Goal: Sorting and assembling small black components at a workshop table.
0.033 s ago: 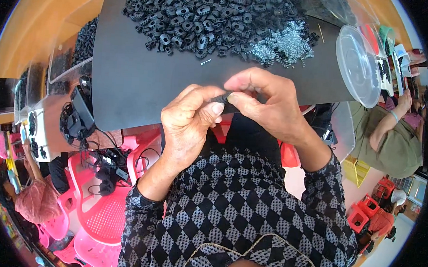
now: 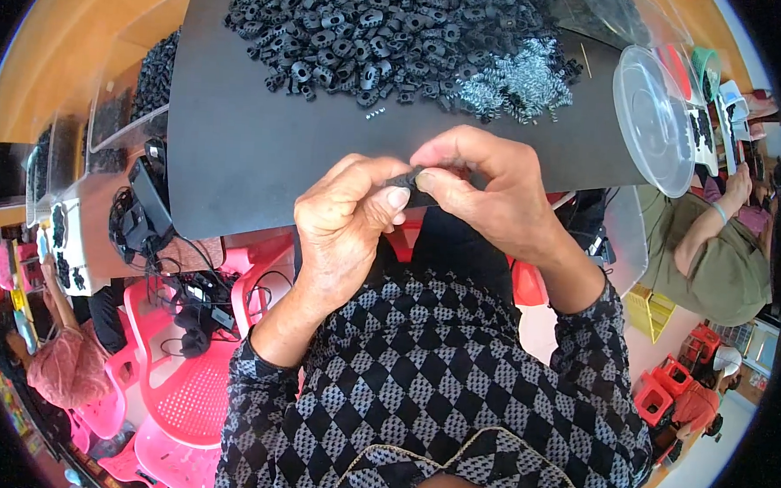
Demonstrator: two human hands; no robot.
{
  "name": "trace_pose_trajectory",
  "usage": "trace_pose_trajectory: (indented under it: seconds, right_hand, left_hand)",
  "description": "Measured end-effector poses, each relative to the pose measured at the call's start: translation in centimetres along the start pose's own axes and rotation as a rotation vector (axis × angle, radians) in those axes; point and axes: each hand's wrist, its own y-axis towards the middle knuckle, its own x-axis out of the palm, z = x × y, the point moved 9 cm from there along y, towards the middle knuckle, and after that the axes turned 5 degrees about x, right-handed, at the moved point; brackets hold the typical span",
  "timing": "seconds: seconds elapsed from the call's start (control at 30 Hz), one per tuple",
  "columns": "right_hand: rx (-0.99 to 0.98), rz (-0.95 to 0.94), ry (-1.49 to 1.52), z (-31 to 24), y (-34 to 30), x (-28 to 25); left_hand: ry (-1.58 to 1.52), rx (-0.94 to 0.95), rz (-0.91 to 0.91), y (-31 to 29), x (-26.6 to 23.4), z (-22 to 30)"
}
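Above the near edge of the dark table (image 2: 236, 161), my left hand (image 2: 344, 211) pinches a small black plastic piece (image 2: 401, 182) between thumb and fingers. My right hand (image 2: 491, 183) meets it from the right, its thumb and fingertips closed on the same piece. Fingers cover most of it, and its shape is hard to make out. Beyond my hands lies a heap of black plastic parts (image 2: 357, 43) with oval holes, looking like cord-lock bodies. At the heap's right front is a pile of small metal springs (image 2: 527, 79). One loose spring (image 2: 375, 113) lies apart, nearer to me.
A clear plastic lid (image 2: 653, 121) lies at the table's right edge, near a thin stick (image 2: 586, 60). To the left stand clear bins of black parts (image 2: 157, 73), a black device with cables (image 2: 150, 196) and a pink chair (image 2: 193, 393). Co-workers sit on both sides.
My right fingertips have shifted very slightly against the black piece. Everything else looks the same.
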Motion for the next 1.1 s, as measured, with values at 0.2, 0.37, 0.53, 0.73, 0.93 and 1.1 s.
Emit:
trace_pose_trajectory:
  seconds: [0.2,0.37,0.53,0.73,0.93,1.1]
  right_hand:
    - [-0.019,0.004,-0.051,0.0,-0.2,0.2]
    - [-0.069,0.059,-0.080,0.0,-0.5,0.2]
    - [-0.103,0.081,-0.123,-0.4,-0.9,0.6]
    - [-0.101,0.027,-0.153,-0.7,-0.4,0.7]
    - [-0.133,-0.026,-0.185,-1.3,-0.5,0.6]
    - [0.008,-0.060,-0.015,0.0,-0.3,0.7]
  left_hand:
    - [0.152,0.011,-0.026,0.0,0.1,-0.2]
    - [0.275,0.109,-0.018,-0.1,0.1,0.5]
    - [0.287,0.125,-0.013,-0.3,0.0,0.8]
    - [0.157,0.102,0.003,-0.3,-0.3,0.7]
    - [0.099,0.051,0.006,-0.3,-0.3,0.2]
    - [-0.014,-0.020,0.034,-0.4,-0.4,-0.6]
